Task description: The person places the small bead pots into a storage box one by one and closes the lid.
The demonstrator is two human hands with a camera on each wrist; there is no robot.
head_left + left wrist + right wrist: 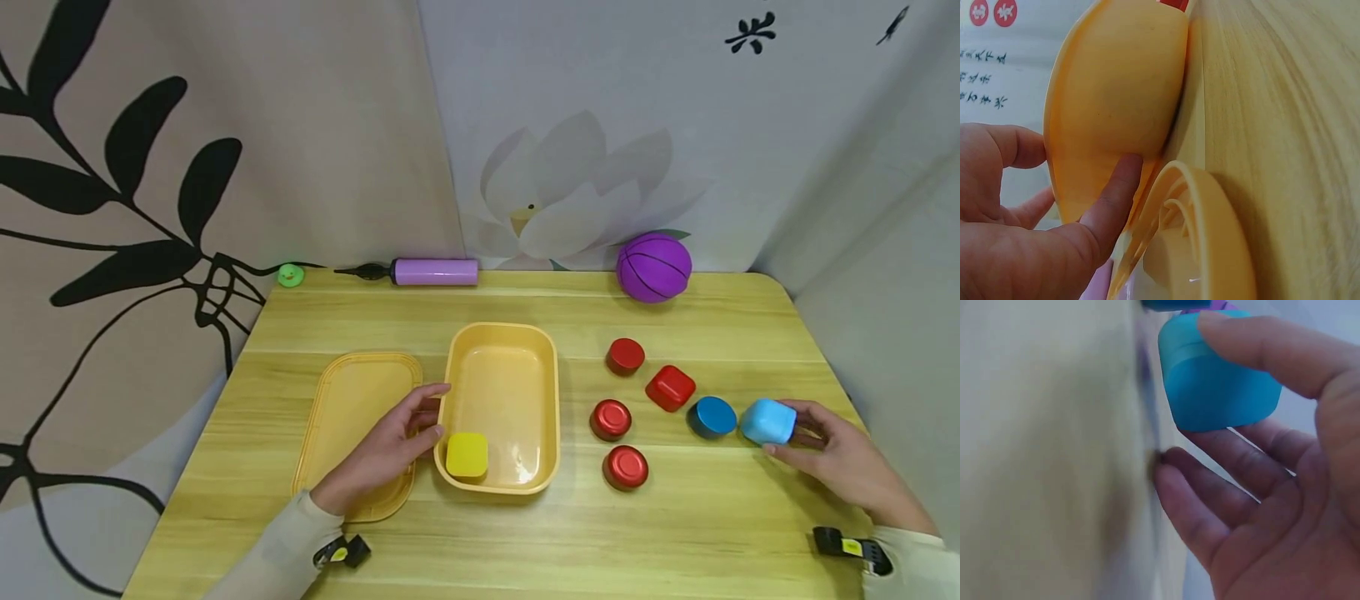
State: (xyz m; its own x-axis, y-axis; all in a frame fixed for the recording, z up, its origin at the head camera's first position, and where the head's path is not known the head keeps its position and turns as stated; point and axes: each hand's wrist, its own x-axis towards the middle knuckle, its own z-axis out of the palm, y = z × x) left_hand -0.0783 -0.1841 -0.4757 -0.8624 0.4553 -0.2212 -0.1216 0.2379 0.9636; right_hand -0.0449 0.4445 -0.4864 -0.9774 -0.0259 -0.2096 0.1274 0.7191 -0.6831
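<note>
At the left side of a pale orange plastic box [517, 375], my left hand [382, 446] grips its rim and wall. The left wrist view shows the thumb [1113, 203] on the outer wall of the box [1116, 81]. A yellow rounded block [467, 455] lies in the box's near left corner. My right hand [840, 458] holds a light blue rounded-square block [768, 422] between thumb and fingers. In the right wrist view, the light blue block [1222, 384] is tilted, with the thumb over its upper part. A darker blue round piece [711, 417] stands just left of it.
Several red pieces, including a red square one [671, 388], lie right of the box. A matching lid [363, 408] lies under the left forearm. Along the back are a purple ball [654, 267], a purple hand pump [435, 272] and a green toy duck [290, 275].
</note>
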